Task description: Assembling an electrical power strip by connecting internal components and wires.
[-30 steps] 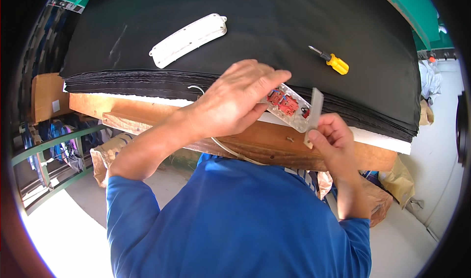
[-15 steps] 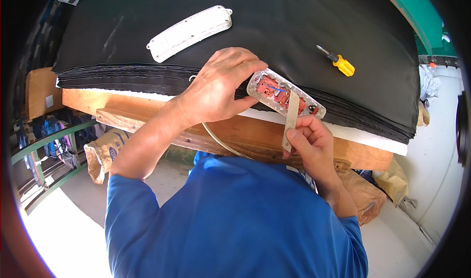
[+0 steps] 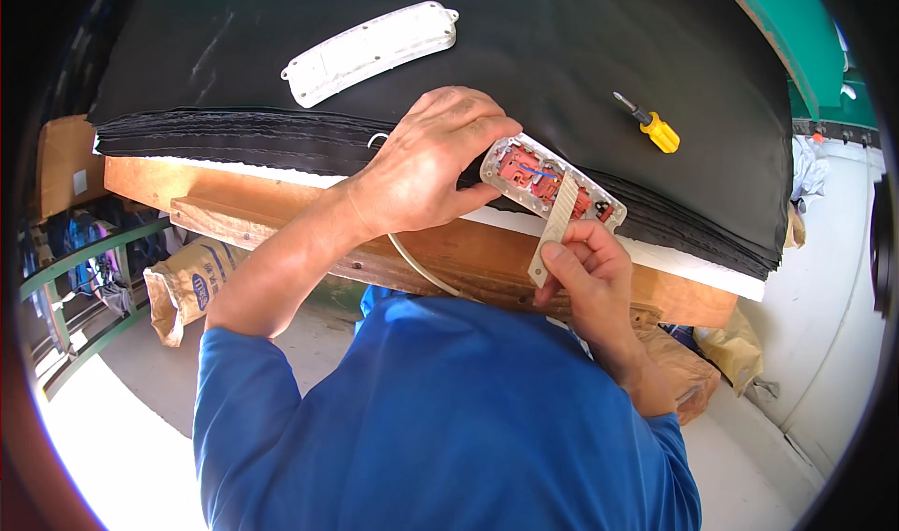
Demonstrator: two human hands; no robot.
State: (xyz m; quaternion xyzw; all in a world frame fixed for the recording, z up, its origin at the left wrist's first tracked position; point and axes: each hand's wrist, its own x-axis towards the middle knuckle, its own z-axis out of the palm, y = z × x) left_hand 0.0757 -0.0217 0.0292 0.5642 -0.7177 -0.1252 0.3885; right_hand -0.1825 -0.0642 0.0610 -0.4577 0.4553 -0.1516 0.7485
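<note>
My left hand [image 3: 435, 161] grips the left end of an opened white power strip housing [image 3: 607, 205], fingers over its top and thumb below. Its inside faces up, showing red plastic parts [image 3: 517, 168] and a short blue wire. A flat beige strip [image 3: 554, 224] with a ridged surface and a hole at its lower end lies slantwise across the housing; its exact kind I cannot tell. My right hand [image 3: 592, 267] pinches this strip between thumb and fingers. From under my left hand a white cable [image 3: 419, 267] hangs toward my blue shirt.
A white cover [image 3: 370, 51] with screw holes lies on the black sheets [image 3: 562, 44] at the far left. To the right rests a yellow-handled screwdriver [image 3: 659, 132]. The stacked sheets end at a wooden bench edge [image 3: 272, 197]. Paper sacks [image 3: 192, 287] stand below.
The beige strip has tilted, its lower end swinging left relative to the housing. Both hands keep their grip. The whole view has shifted slightly.
</note>
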